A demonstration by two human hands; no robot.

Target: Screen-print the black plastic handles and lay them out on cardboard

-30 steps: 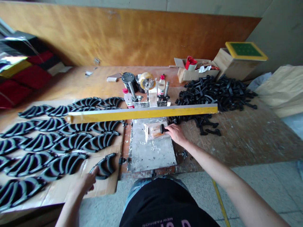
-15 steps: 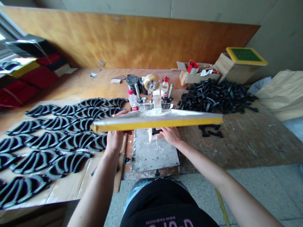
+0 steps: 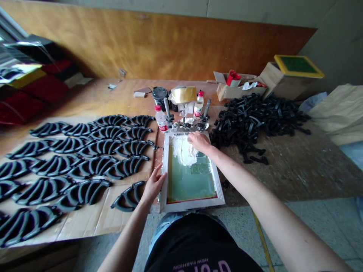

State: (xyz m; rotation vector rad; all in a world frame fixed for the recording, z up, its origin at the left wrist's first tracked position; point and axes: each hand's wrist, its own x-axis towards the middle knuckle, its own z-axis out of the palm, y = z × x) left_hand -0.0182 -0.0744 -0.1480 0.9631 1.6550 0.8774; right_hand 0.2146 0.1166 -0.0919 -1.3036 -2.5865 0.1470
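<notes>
A screen-printing frame (image 3: 195, 205) lies flat before me, its greenish mesh (image 3: 190, 185) smeared with thick white ink (image 3: 183, 155) at the far end. My left hand (image 3: 154, 184) is beside the frame's left edge, thumb and fingers apart, the fingertips at the rim. Over the far right part of the ink, my right hand (image 3: 199, 141) is closed with its fingers bent down; whatever it grips is hidden under them. A metal clamp bar (image 3: 185, 128) with two upright posts joins the frame's far end. The base plate under the frame is covered.
Rows of curved black plastic handles (image 3: 56, 166) spread over cardboard on the left. A heap of similar black parts (image 3: 255, 117) lies on the right. Two red-capped bottles (image 3: 161, 119), a black tub (image 3: 159, 96) and a tape roll (image 3: 183, 94) stand behind the clamp. Boxes (image 3: 227, 90) sit farther back.
The frame has swung down from raised to flat. My right hand has moved from beneath it to the ink on top. My left hand has come nearer me, and a black handle now lies beside it.
</notes>
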